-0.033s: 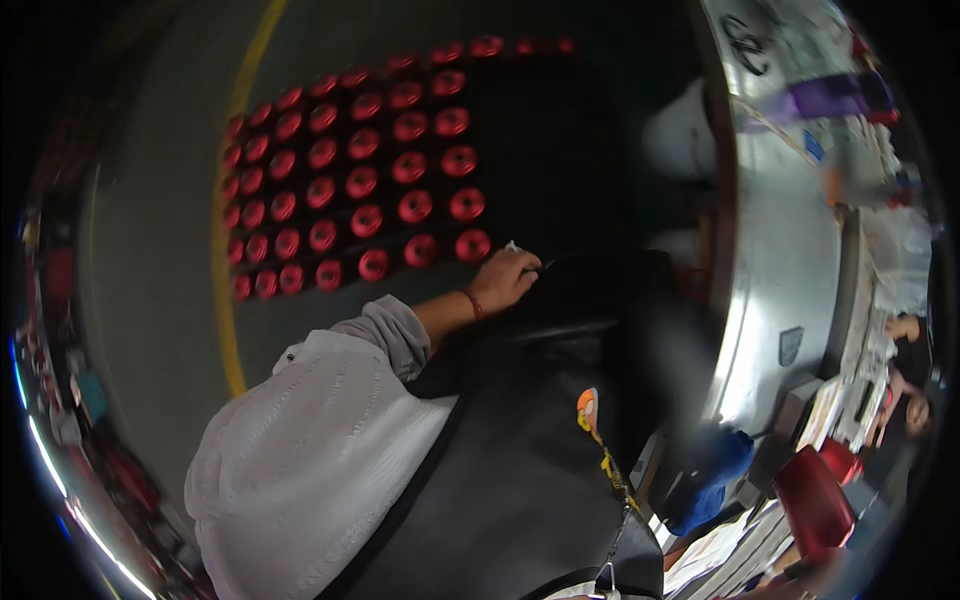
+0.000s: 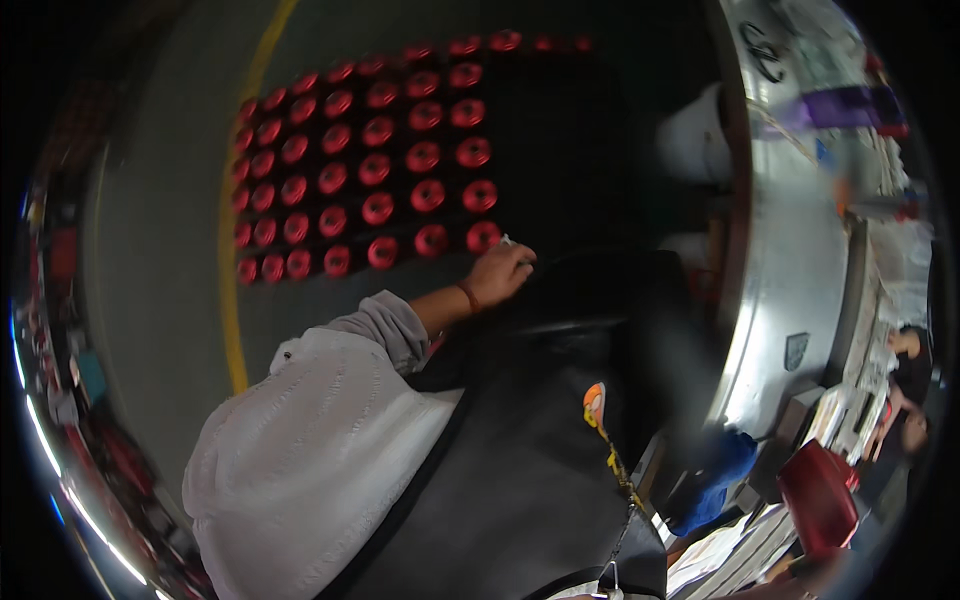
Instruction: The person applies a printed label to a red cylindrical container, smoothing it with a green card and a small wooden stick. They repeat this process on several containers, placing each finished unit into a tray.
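Note:
My left hand [image 2: 500, 273] is stretched forward at the end of a pushed-up grey sleeve, a red band round the wrist. Its fingers are curled closed, and a small white bit [image 2: 507, 240] shows at the hand's far edge; what it is cannot be made out. Just beyond and to the left stand rows of red round pieces [image 2: 428, 194] with dark centres, the nearest close to my knuckles. Dark apron cloth [image 2: 500, 470] covers my front, with a cord and orange charm [image 2: 594, 402] hanging over it. My right hand is out of sight.
A metal-topped bench [image 2: 775, 290] runs along the right, with a purple item [image 2: 850, 107] and papers on it. White rounded containers [image 2: 695, 140] stand under its edge. A red chair-like shape [image 2: 818, 500] is lower right. Another person's hand [image 2: 905, 345] shows at far right. A yellow floor line [image 2: 228, 300] lies left.
The whole view has shifted a little, so the red pieces sit slightly higher and farther right. My left hand stays curled in nearly the same place, slightly higher in the picture.

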Action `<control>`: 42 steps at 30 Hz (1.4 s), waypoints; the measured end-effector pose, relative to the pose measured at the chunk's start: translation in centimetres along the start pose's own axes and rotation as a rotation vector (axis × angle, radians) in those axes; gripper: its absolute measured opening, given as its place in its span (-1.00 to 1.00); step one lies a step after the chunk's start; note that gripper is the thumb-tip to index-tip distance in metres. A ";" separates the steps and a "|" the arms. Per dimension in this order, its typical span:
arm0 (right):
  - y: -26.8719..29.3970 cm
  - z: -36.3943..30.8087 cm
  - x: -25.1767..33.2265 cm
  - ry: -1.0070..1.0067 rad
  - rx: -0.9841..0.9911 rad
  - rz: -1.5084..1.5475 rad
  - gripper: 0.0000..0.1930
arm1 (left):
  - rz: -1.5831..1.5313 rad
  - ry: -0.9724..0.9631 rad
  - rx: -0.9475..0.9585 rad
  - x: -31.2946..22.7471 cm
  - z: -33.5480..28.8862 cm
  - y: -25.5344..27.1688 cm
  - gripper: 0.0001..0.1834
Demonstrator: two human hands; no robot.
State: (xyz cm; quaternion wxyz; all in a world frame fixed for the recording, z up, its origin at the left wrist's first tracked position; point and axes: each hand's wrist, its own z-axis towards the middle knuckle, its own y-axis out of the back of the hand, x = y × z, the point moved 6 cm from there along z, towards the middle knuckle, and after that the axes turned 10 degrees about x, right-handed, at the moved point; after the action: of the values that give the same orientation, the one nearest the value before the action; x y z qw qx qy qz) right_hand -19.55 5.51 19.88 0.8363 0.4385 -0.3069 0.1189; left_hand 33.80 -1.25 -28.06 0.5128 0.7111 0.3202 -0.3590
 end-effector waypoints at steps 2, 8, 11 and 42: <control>-2.0 2.1 1.3 0.055 0.065 0.006 -0.37 | 0.013 0.074 -0.216 3.0 -5.4 2.2 -0.73; -6.6 5.6 3.0 0.121 0.220 0.033 -0.21 | 0.115 0.657 -0.578 16.8 -23.1 3.3 -0.61; -8.5 5.6 3.7 0.149 0.253 0.021 -0.21 | 0.109 1.161 -0.622 22.6 -31.4 2.9 -0.44; -8.9 3.9 1.3 0.036 0.067 -0.115 -0.60 | 0.626 0.569 -0.091 18.3 -13.3 3.8 -0.15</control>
State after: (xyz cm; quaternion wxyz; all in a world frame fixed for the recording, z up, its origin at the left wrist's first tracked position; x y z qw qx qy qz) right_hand -16.02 -2.98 16.48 0.8319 0.4810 -0.2620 0.0886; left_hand 49.19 12.08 -38.61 0.5190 0.8214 0.2334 0.0391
